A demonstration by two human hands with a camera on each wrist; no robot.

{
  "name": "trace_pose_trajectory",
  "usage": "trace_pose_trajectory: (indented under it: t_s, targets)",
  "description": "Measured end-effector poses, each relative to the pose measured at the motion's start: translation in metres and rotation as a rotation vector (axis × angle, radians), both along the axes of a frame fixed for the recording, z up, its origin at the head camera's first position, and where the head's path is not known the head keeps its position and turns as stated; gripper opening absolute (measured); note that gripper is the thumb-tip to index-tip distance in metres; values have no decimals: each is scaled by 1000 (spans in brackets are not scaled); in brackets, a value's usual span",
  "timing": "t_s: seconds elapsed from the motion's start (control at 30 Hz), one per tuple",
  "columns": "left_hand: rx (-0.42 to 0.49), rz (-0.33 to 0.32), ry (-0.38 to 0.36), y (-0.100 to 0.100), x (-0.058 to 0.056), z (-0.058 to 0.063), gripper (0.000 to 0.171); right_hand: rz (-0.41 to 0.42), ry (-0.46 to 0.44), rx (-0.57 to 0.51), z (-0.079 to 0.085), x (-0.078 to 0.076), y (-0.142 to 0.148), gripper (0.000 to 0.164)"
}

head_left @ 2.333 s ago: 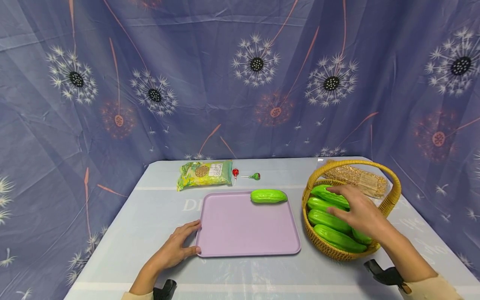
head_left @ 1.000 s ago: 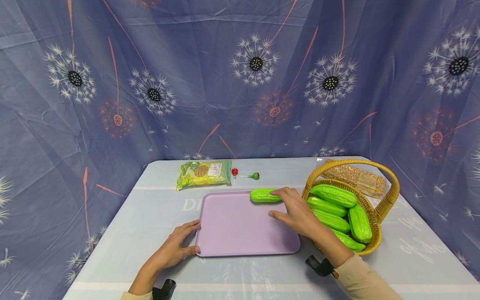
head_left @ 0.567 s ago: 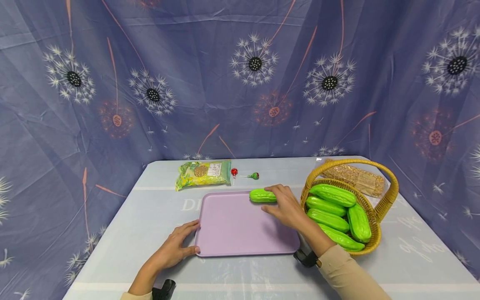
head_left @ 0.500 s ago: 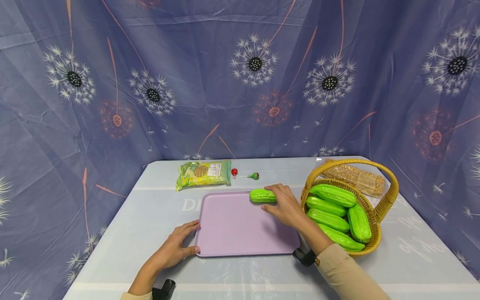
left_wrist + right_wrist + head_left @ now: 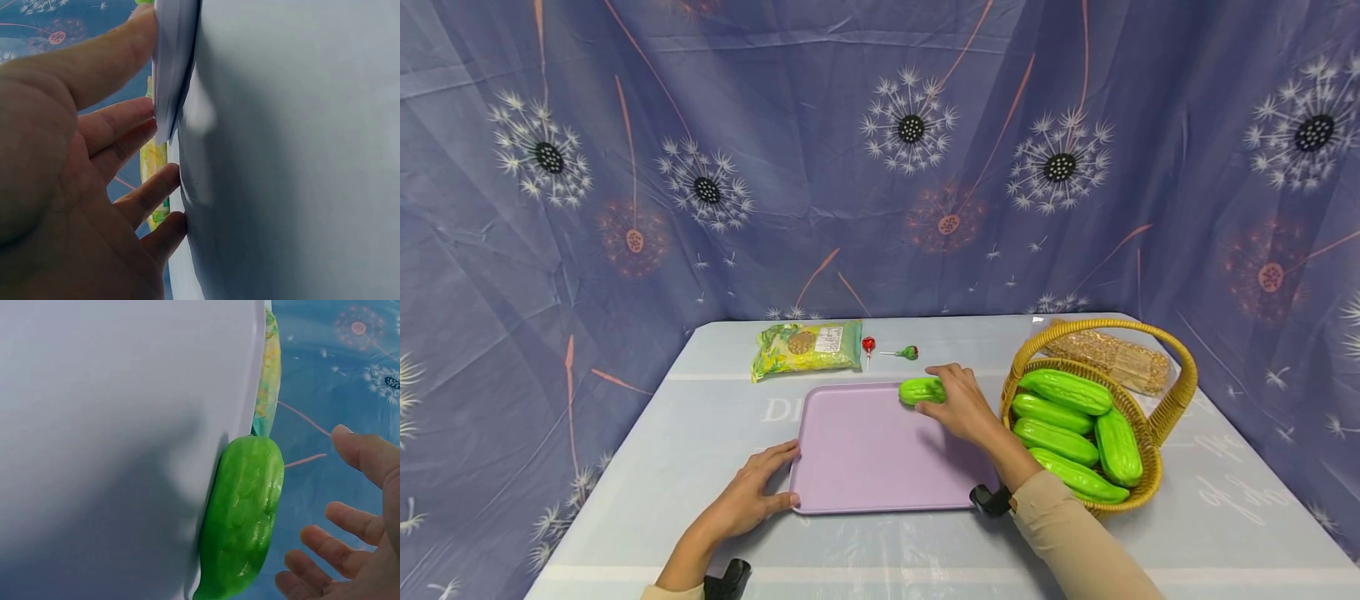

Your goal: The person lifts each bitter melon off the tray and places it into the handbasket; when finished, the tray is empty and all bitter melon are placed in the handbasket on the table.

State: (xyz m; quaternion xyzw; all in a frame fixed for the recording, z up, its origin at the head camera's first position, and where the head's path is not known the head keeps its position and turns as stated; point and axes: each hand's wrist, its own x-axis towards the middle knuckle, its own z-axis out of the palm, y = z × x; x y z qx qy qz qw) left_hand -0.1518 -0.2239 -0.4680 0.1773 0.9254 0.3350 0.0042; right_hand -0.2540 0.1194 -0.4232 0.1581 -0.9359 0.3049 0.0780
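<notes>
A lilac tray [image 5: 880, 467] lies mid-table. My left hand [image 5: 747, 492] touches its left edge, and in the left wrist view the thumb [image 5: 112, 59] and fingertips meet the rim. One bright green, ridged cucumber [image 5: 921, 391] lies across the tray's far right corner. Over its right end is my right hand [image 5: 958, 408], hiding that end in the head view. The right wrist view shows the hand's fingers [image 5: 337, 547] spread apart, with a gap between them and the cucumber. Several more cucumbers sit in a yellow wicker basket [image 5: 1150, 462] right of the tray.
The basket's tall handle [image 5: 1183, 392] arches over its right side. Behind it lies a clear bag of tan grains or beans [image 5: 1112, 354]. At the back are a green-yellow packet [image 5: 808, 346], a red lollipop [image 5: 868, 343] and a green lollipop [image 5: 911, 352].
My right hand has moved left from above the basket to the cucumber on the tray, most recently shifting slightly further left. The left hand has stayed at the tray's edge.
</notes>
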Motion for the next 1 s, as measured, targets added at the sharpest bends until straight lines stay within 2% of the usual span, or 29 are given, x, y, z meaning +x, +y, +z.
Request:
trace_pose_trajectory:
  t_s: [0.57, 0.77, 1.0]
  targets:
    - [-6, 5, 14, 0, 0, 1, 67, -50, -109, 44, -12, -21, -4, 68]
    - [-11, -1, 32, 0, 1, 1, 67, -69, -144, 94, -16, -23, -2, 68]
    - [-6, -5, 30, -1, 0, 0, 67, -73, -138, 104, -18, -22, -2, 64]
